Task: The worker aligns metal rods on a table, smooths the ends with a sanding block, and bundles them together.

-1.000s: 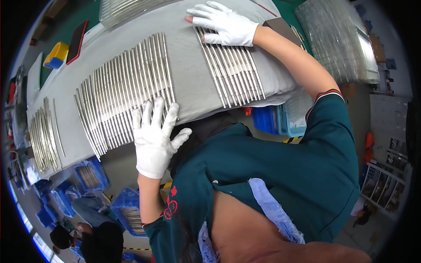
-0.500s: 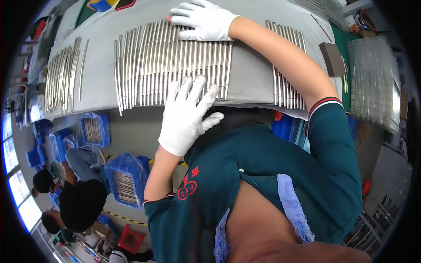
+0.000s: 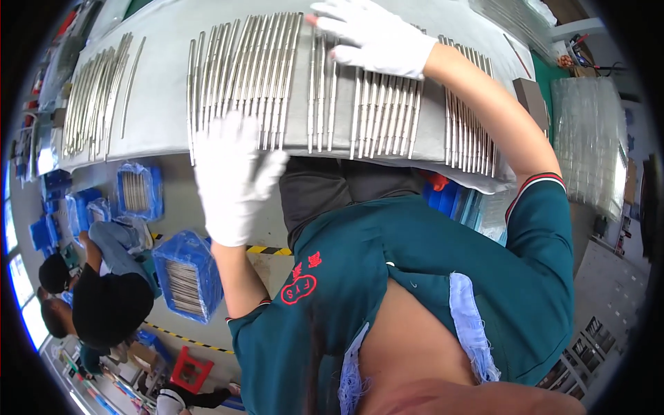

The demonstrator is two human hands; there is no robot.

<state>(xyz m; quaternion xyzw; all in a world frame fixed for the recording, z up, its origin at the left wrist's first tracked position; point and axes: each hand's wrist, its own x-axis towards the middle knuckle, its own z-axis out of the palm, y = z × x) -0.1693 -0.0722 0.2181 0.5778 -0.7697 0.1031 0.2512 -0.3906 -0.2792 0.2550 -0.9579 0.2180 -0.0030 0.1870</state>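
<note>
Slim silvery metal rods lie side by side in groups on the grey-white table cover. My left hand (image 3: 238, 181), in a white glove, is open with fingers stretched over the near ends of the centre-left rods (image 3: 266, 72). White-gloved as well, my right hand (image 3: 377, 38) lies flat and open across the upper part of the centre-right rods (image 3: 386, 114). A narrow bunch of rods (image 3: 320, 104) lies between these two groups, partly under my right fingertips. Beneath my right forearm is a further group of rods (image 3: 469, 114).
More rods (image 3: 97, 97) lie at the table's left end. A dark grey block (image 3: 530, 104) sits at the right, near stacked clear plastic trays (image 3: 588, 131). Blue plastic-lined crates (image 3: 185, 280) of rods stand on the floor at left, close to other people (image 3: 111, 304).
My left hand has moved left and my right hand right. The wide central row of rods is now split into separate groups with gaps between. The view has shifted slightly.
</note>
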